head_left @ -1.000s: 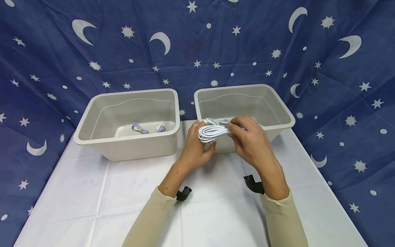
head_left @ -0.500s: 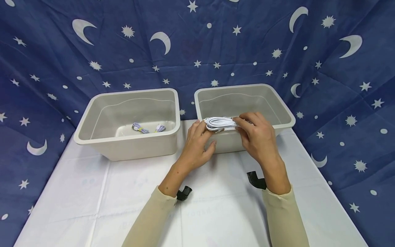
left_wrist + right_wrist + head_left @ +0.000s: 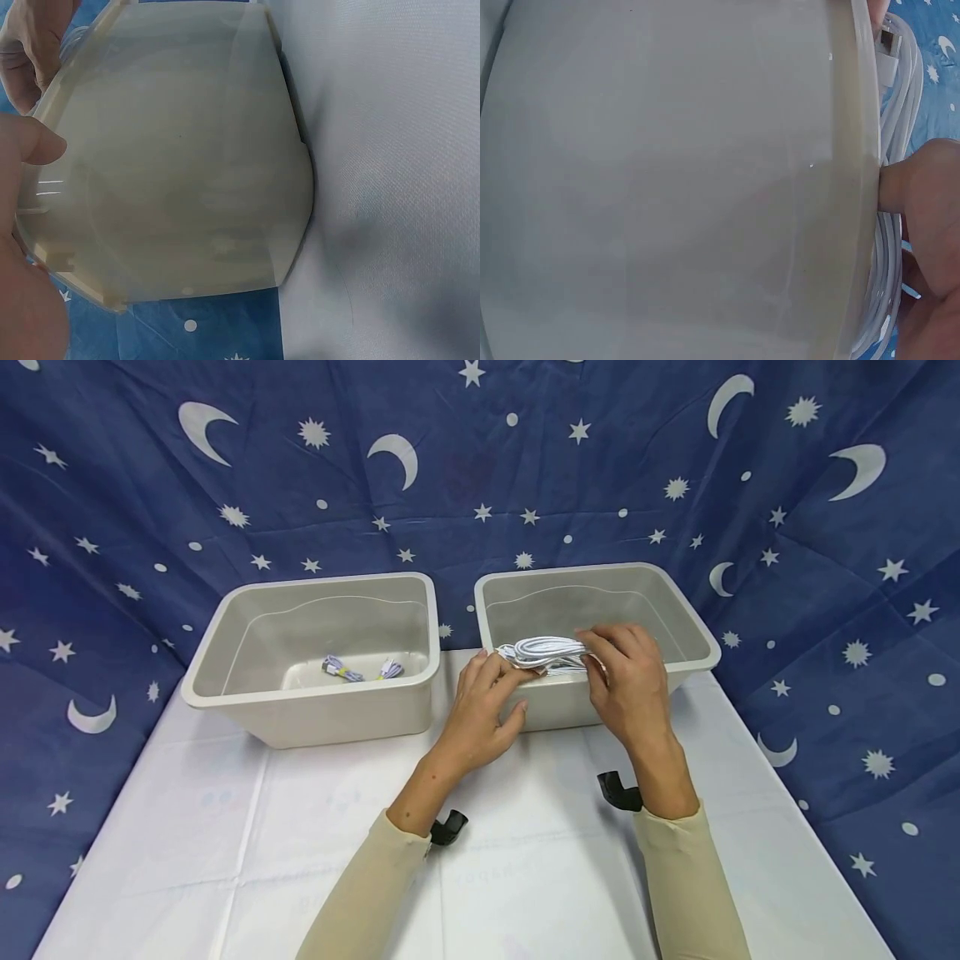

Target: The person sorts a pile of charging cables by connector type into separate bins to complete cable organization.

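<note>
At the near rim of the right bin point(image 3: 681, 665), my right hand point(image 3: 630, 681) pinches a coiled white USB cable point(image 3: 543, 649) by its right end. The right wrist view shows the thumb pressed on the loops, with a metal USB plug point(image 3: 889, 43) at the coil's other end. More white strands point(image 3: 566, 666) lie just under the coil. My left hand point(image 3: 480, 714) grips the same rim at its left, fingers over the edge beside the coil and thumb point(image 3: 45, 142) against the outer wall. The left fingertips are partly hidden behind the rim.
A second beige bin point(image 3: 360, 720) stands to the left, holding two small cable bundles point(image 3: 341, 669) with yellow ties. Both bins sit on a white tablecloth point(image 3: 517, 877), against a blue curtain point(image 3: 450, 468) with moons and stars.
The coil has moved from in front of the rim up and back over it, now overlapping the bin's opening, with my right hand following. My left hand stays at the rim.
</note>
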Demonstrator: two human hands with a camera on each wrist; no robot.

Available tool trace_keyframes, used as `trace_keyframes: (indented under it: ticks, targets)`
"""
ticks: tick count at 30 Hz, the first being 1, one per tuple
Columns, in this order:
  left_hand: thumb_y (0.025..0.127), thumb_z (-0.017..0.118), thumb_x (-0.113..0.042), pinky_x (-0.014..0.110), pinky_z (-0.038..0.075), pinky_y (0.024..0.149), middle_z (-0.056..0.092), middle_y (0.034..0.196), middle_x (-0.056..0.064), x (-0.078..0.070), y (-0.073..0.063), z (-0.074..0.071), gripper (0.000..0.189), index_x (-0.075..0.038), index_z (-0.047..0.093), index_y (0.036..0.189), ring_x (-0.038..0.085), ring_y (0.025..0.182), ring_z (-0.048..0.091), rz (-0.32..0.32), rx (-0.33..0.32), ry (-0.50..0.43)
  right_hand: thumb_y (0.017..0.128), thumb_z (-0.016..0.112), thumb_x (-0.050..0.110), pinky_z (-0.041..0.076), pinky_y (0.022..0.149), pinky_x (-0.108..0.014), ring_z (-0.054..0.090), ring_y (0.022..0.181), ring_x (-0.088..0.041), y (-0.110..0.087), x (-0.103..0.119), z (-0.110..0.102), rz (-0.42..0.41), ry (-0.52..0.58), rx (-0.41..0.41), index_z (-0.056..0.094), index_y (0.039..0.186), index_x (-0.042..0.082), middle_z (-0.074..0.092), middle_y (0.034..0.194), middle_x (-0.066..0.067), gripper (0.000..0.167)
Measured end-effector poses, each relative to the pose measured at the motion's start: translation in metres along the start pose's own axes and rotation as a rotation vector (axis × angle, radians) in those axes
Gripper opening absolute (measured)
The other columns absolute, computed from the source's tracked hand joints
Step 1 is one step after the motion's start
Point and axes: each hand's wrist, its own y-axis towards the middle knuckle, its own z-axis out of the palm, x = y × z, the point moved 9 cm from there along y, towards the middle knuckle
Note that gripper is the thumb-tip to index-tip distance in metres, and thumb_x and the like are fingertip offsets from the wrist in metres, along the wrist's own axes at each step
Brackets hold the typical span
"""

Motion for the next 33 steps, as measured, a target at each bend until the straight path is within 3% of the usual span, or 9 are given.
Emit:
trace_keyframes:
  ticks: [12,23,33]
  targets:
    - [0.091,0.069,-0.01,0.046,0.02,0.128,0.056,0.112,0.002,-0.0019,0.0007,-0.0007,0.045,-0.019,0.07,0.136,0.027,0.122,0.047,-0.008,-0.005,-0.008,0.094,0.071,-0.006,0.045,0.104,-0.052,0.061,0.116,-0.037,-0.0003,-0.0018,0.0047,0.03,0.006,0.038,0.076,0.127,0.003,0.073,0.116,-0.016,0.035]
    - [0.092,0.069,-0.009,0.045,0.022,0.127,0.057,0.114,0.001,-0.0024,0.0004,-0.0002,0.047,-0.022,0.069,0.138,0.027,0.124,0.047,-0.006,-0.001,-0.008,0.09,0.069,-0.012,0.047,0.098,-0.051,0.063,0.11,-0.037,-0.0003,-0.0042,0.0028,0.037,0.067,0.007,0.078,0.108,-0.001,0.072,0.111,-0.015,0.023]
    - [0.093,0.068,-0.009,0.048,0.019,0.128,0.057,0.115,0.003,-0.0041,-0.0009,-0.0003,0.049,-0.022,0.067,0.141,0.028,0.126,0.048,0.0,-0.001,-0.016,0.089,0.069,-0.011,0.047,0.093,-0.05,0.062,0.102,-0.037,-0.0023,-0.0045,0.0005,0.038,0.068,0.004,0.077,0.1,-0.001,0.071,0.105,-0.015,0.017]
